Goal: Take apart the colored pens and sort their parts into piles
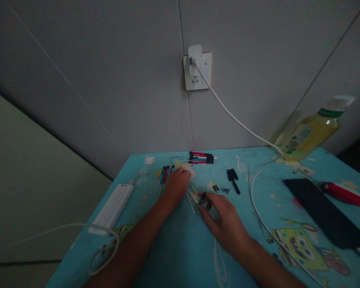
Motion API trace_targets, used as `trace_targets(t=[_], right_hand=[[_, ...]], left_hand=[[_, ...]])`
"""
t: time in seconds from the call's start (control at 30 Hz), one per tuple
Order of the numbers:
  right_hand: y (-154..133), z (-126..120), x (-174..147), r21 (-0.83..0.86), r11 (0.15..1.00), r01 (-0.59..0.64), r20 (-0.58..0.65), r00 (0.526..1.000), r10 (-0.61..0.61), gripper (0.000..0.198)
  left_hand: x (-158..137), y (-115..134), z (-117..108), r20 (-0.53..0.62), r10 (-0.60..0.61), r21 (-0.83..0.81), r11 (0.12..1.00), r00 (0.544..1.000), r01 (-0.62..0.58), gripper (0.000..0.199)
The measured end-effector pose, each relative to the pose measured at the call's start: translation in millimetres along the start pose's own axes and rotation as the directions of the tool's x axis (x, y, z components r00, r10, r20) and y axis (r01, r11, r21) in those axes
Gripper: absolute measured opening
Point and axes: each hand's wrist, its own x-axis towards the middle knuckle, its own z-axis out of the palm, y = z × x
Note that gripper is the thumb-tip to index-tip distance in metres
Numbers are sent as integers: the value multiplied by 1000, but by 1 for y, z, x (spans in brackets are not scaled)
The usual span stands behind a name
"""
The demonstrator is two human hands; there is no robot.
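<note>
My right hand (223,216) pinches a small dark tube-shaped pen part (202,197) between thumb and forefinger. White pen refills (191,200) lie on the table between my hands, their near ends close to that part. My left hand (178,182) rests just behind the refills with its fingers curled down; whatever is under the fingertips is hidden. Beside it, to the left, are several red and dark pen barrels (165,174). A row of assembled pens (202,157) lies farther back. Small dark springs (225,190) and black clip-like pieces (234,180) sit to the right.
A white power bank (111,209) with a cable is at the left. A charger (195,60) in the wall socket feeds a white cable (253,196) across the table. At right stand a yellow drink bottle (310,134), a black flat case (327,214) and a red-handled object (343,194).
</note>
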Motion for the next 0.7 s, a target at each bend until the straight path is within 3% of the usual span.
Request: trace_targets(t=[0.13,0.23,0.33,0.43,0.57,0.7], right_hand=[[-1,-2,2,24,998,-50,8,999,50,20],[-1,-4,4,89,988,-123,24,992,121,14],[2,-2,6,190,960,-207,34,978,205,17],[5,2,7,317,901,-296,46,954,297,42],[7,6,6,507,777,-373,99,921,378,72],[7,3,9,647,628,-432,153,880,449,74]], left_hand=[[1,6,-5,-10,-42,-210,977,999,39,11],[-6,12,-12,2,-78,-422,904,997,72,10],[-23,20,-18,39,-133,-639,758,990,127,20],[-46,26,-19,67,-209,-796,579,976,178,33],[-67,30,-15,109,-268,-906,370,957,207,27],[-71,31,-15,141,-282,-956,212,949,205,18]])
